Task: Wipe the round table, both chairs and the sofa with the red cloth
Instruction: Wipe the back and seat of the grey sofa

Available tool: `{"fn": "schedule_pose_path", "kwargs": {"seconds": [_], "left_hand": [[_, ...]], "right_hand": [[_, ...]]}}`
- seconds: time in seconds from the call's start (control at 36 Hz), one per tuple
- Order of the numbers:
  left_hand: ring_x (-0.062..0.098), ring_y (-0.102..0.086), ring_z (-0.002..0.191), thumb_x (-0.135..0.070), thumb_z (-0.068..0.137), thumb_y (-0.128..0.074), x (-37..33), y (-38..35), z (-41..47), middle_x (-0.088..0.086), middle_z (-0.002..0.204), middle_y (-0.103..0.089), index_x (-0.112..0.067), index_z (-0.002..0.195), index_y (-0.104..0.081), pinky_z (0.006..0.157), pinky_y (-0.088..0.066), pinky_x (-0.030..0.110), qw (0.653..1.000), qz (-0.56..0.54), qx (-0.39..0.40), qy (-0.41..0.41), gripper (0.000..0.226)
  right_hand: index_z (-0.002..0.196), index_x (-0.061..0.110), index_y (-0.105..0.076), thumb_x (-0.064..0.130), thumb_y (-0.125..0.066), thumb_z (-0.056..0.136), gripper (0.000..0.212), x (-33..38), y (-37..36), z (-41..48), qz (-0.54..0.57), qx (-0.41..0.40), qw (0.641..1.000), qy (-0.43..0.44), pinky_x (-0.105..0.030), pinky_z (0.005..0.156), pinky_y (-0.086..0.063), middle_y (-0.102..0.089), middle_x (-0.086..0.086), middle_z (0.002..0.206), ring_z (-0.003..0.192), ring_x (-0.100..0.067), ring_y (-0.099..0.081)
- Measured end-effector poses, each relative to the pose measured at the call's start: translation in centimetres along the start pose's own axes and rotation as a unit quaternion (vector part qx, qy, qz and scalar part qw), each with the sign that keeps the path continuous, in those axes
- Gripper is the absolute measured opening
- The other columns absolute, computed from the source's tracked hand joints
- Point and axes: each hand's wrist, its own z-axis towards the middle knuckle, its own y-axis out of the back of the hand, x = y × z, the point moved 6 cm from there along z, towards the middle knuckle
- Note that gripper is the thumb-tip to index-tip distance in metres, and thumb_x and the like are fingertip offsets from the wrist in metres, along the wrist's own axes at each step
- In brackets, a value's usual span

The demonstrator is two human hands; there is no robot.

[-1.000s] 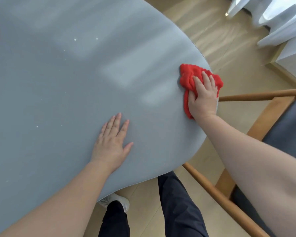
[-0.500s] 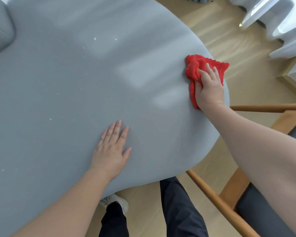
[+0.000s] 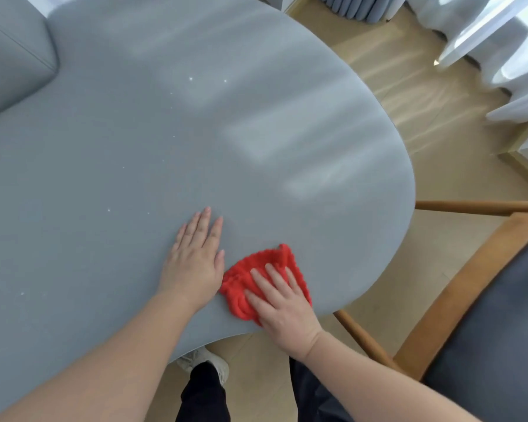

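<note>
A: Grey-blue and smooth, the round table top [image 3: 165,141] fills most of the frame, with pale window glare across it and a few white specks left of centre.

B: And at the right edge?

A: A wooden-framed chair with a dark grey seat [image 3: 500,315], its rails running in from the right, standing on the light wood floor [image 3: 439,95]. White curtains [image 3: 500,47] hang in the upper right corner.

B: The hands?

A: The left hand [image 3: 195,260] lies flat on the table, low centre, palm down, fingers straight and close together, holding nothing. Just beside it, the right hand [image 3: 279,303] presses its spread fingers down on the crumpled red cloth [image 3: 256,275], pinning it near the table's lower edge; the cloth touches the left hand's thumb side.
</note>
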Motion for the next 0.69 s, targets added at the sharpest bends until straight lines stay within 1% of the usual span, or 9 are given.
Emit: {"fn": "schedule_pose_path", "kwargs": {"seconds": [0.08, 0.17, 0.25, 0.31, 0.42, 0.53, 0.58, 0.64, 0.69], "left_hand": [[0.032, -0.038, 0.133, -0.03, 0.087, -0.032, 0.4, 0.3, 0.2, 0.019, 0.146, -0.039, -0.002, 0.136, -0.046, 0.112, -0.003, 0.029, 1.0, -0.002, -0.007, -0.001, 0.058], [0.032, -0.037, 0.134, -0.029, 0.087, -0.03, 0.9, 0.3, 0.4, 0.019, 0.146, -0.038, -0.002, 0.136, -0.046, 0.111, -0.008, 0.033, 1.0, -0.008, -0.009, 0.001, 0.058], [0.031, -0.036, 0.134, -0.028, 0.088, -0.03, 1.5, 0.2, 0.6, 0.018, 0.147, -0.038, -0.002, 0.136, -0.046, 0.111, -0.009, 0.033, 1.0, -0.013, -0.009, 0.006, 0.057], [0.031, -0.037, 0.134, -0.028, 0.088, -0.03, 1.8, 0.0, 0.7, 0.018, 0.146, -0.038, -0.002, 0.136, -0.046, 0.11, -0.009, 0.033, 1.0, -0.011, -0.008, 0.009, 0.057], [0.029, -0.035, 0.135, -0.028, 0.089, -0.03, 2.3, 0.0, 0.9, 0.017, 0.147, -0.037, -0.002, 0.137, -0.045, 0.111, -0.007, 0.031, 1.0, -0.02, -0.009, 0.015, 0.057], [0.024, -0.026, 0.135, -0.028, 0.089, -0.03, 2.9, 0.3, 1.1, 0.016, 0.147, -0.037, -0.002, 0.136, -0.045, 0.112, 0.0, 0.026, 0.999, -0.021, -0.014, 0.021, 0.056], [0.024, -0.027, 0.135, -0.028, 0.089, -0.031, 3.4, 0.5, 1.2, 0.016, 0.147, -0.037, -0.002, 0.136, -0.045, 0.112, 0.001, 0.025, 0.999, -0.02, -0.017, 0.026, 0.056], [0.024, -0.027, 0.135, -0.028, 0.089, -0.031, 3.8, 0.7, 1.5, 0.017, 0.146, -0.038, -0.002, 0.136, -0.045, 0.112, 0.001, 0.025, 0.999, -0.017, -0.019, 0.029, 0.056], [0.023, -0.025, 0.134, -0.029, 0.089, -0.031, 4.4, 0.9, 1.7, 0.017, 0.146, -0.039, -0.002, 0.135, -0.046, 0.112, 0.002, 0.025, 0.999, -0.018, -0.018, 0.029, 0.056]], "right_hand": [[0.119, 0.023, -0.061, 0.024, -0.065, 0.086, 0.034, 0.1, -0.7, -0.3, -0.023, 0.008, 1.0, 0.02, -0.056, 0.111, -0.028, -0.048, -0.009, 0.144, 0.136, -0.036, -0.036], [0.122, 0.026, -0.059, 0.03, -0.066, 0.087, 0.035, -0.9, -0.6, 0.0, -0.033, 0.024, 0.998, 0.049, -0.053, 0.112, -0.027, -0.047, -0.006, 0.146, 0.138, -0.034, -0.036], [0.119, 0.027, -0.063, 0.026, -0.06, 0.09, 0.03, -2.1, 0.3, 1.3, -0.034, 0.012, 0.998, 0.045, -0.052, 0.113, -0.026, -0.048, -0.005, 0.145, 0.137, -0.032, -0.038], [0.115, 0.024, -0.067, 0.021, -0.052, 0.093, 0.027, -3.5, 1.2, 2.8, -0.028, -0.018, 0.999, 0.014, -0.053, 0.111, -0.03, -0.052, -0.007, 0.142, 0.134, -0.033, -0.042], [0.11, 0.019, -0.072, 0.017, -0.041, 0.097, 0.034, -7.0, 3.4, 6.6, -0.026, -0.082, 0.995, -0.048, -0.053, 0.107, -0.034, -0.056, -0.012, 0.136, 0.127, -0.039, -0.05], [0.11, 0.014, -0.072, 0.016, -0.048, 0.086, 0.034, -11.5, 5.5, 10.5, -0.033, -0.111, 0.986, -0.12, -0.055, 0.106, -0.036, -0.058, -0.017, 0.133, 0.124, -0.044, -0.051], [0.112, 0.011, -0.071, 0.015, -0.048, 0.084, 0.036, -14.1, 6.5, 12.4, -0.031, -0.118, 0.98, -0.156, -0.058, 0.105, -0.036, -0.058, -0.019, 0.132, 0.123, -0.048, -0.05], [0.114, 0.01, -0.07, 0.015, -0.048, 0.083, 0.038, -16.5, 7.6, 14.4, -0.024, -0.114, 0.975, -0.192, -0.059, 0.107, -0.032, -0.056, -0.02, 0.135, 0.125, -0.05, -0.047], [0.121, 0.012, -0.067, 0.015, -0.05, 0.083, 0.041, -18.5, 8.6, 16.3, -0.008, -0.1, 0.966, -0.236, -0.056, 0.112, -0.026, -0.05, -0.018, 0.141, 0.133, -0.048, -0.039]]}}
